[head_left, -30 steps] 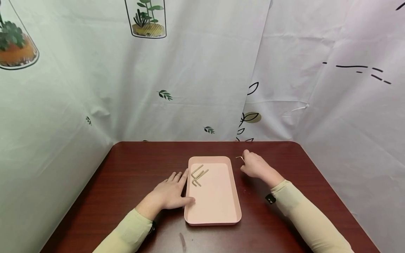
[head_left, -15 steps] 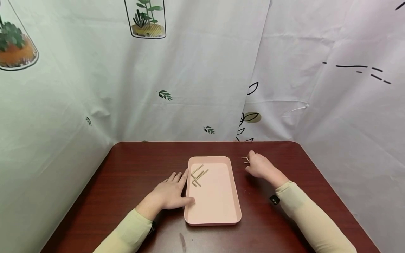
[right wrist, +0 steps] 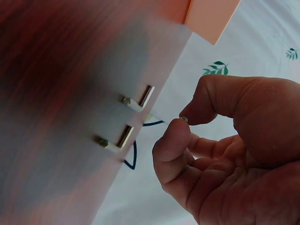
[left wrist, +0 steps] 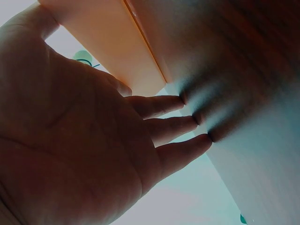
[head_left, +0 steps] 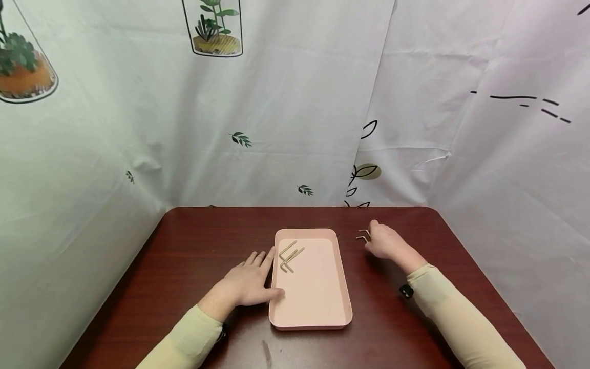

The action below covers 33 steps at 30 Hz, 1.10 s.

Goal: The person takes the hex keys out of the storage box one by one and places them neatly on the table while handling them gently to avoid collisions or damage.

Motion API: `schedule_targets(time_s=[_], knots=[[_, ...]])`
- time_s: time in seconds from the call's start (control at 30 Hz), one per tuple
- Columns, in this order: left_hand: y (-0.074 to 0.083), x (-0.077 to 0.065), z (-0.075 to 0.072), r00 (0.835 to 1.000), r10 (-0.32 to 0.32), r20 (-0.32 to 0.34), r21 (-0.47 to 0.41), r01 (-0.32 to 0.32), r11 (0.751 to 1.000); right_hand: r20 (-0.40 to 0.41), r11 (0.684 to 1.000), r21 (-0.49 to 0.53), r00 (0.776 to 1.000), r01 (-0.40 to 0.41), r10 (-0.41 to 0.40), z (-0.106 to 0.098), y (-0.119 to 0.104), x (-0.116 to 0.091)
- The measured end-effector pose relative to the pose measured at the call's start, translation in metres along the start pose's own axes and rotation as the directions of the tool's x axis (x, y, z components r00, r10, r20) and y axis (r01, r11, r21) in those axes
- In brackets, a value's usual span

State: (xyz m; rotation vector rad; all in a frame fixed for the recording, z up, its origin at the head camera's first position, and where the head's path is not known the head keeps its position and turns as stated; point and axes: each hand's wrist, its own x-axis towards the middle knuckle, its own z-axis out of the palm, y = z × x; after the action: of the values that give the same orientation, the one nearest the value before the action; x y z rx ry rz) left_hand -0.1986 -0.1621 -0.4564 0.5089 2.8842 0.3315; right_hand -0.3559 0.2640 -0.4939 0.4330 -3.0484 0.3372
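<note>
A pink tray (head_left: 318, 287) lies on the table, with three L-shaped hex keys (head_left: 289, 256) near its left wall. My left hand (head_left: 246, 283) rests against that wall, fingers straight and thumb over the rim; the left wrist view shows its fingertips on the tabletop. Right of the tray, my right hand (head_left: 386, 242) pinches a small metal piece, apparently another hex key (right wrist: 184, 119), seen nearly end-on between thumb and forefinger. Two more hex keys, one farther back (right wrist: 140, 99) and one nearer (right wrist: 116, 139), lie side by side on the table just left of that hand.
The dark red wooden table (head_left: 207, 230) carries everything. Behind it and at both sides hangs a white printed cloth (head_left: 286, 102). A dark smudge (head_left: 266, 353) marks the tabletop in front of the tray.
My right hand has moved a little to the right, away from the tray. Two hex keys now show beside it, where one showed before. The left hand and tray have stayed put.
</note>
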Motion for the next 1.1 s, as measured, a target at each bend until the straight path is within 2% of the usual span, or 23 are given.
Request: schedule_targets(time_s=[0.07, 0.17, 0.27, 0.47, 0.57, 0.73, 0.8, 0.9, 1.03, 1.1], knots=[[0.000, 0.000, 0.000, 1.000, 0.000, -0.004, 0.001, 0.000, 1.000, 0.022, 1.000, 0.027, 1.000, -0.002, 0.001, -0.007, -0.001, -0.003], [0.000, 0.000, 0.000, 1.000, 0.001, -0.003, 0.002, -0.001, 1.000, 0.006, 1.000, 0.023, 1.000, 0.002, -0.002, -0.008, 0.004, -0.005], [0.000, 0.000, 0.000, 1.000, 0.001, -0.002, -0.001, -0.001, 1.000, -0.017, 1.000, 0.002, 1.000, 0.005, -0.005, 0.000, 0.018, -0.001], [0.000, 0.000, 0.000, 1.000, -0.002, 0.002, 0.004, 0.002, 1.000, 0.004, 0.999, -0.019, 0.999, -0.038, 0.038, 0.004, 0.033, 0.003], [0.000, 0.000, 0.000, 1.000, -0.001, 0.002, 0.003, 0.001, 1.000, 0.015, 0.999, -0.012, 0.999, -0.044, 0.044, -0.012, 0.023, -0.009], [0.000, 0.001, 0.000, 1.000, 0.003, 0.009, 0.000, -0.003, 1.000, 0.106, 0.995, 0.059, 0.992, -0.075, 0.069, -0.054, -0.010, -0.035], [0.000, 0.001, 0.000, 1.000, 0.003, 0.008, 0.001, -0.003, 1.000, 0.107, 0.995, 0.059, 0.992, -0.081, 0.074, -0.057, -0.010, -0.038], [0.000, 0.001, 0.000, 1.000, 0.003, 0.003, 0.007, -0.003, 1.000, 0.064, 0.997, 0.028, 0.995, -0.074, 0.072, -0.040, 0.010, -0.028], [0.000, 0.001, 0.000, 1.000, 0.006, -0.002, 0.009, -0.006, 1.000, 0.050, 0.998, 0.006, 0.997, -0.067, 0.066, -0.001, 0.060, -0.003], [0.000, 0.001, 0.000, 1.000, 0.007, -0.003, 0.006, -0.007, 1.000, 0.063, 0.997, 0.003, 0.996, -0.071, 0.071, 0.013, 0.078, 0.007]])
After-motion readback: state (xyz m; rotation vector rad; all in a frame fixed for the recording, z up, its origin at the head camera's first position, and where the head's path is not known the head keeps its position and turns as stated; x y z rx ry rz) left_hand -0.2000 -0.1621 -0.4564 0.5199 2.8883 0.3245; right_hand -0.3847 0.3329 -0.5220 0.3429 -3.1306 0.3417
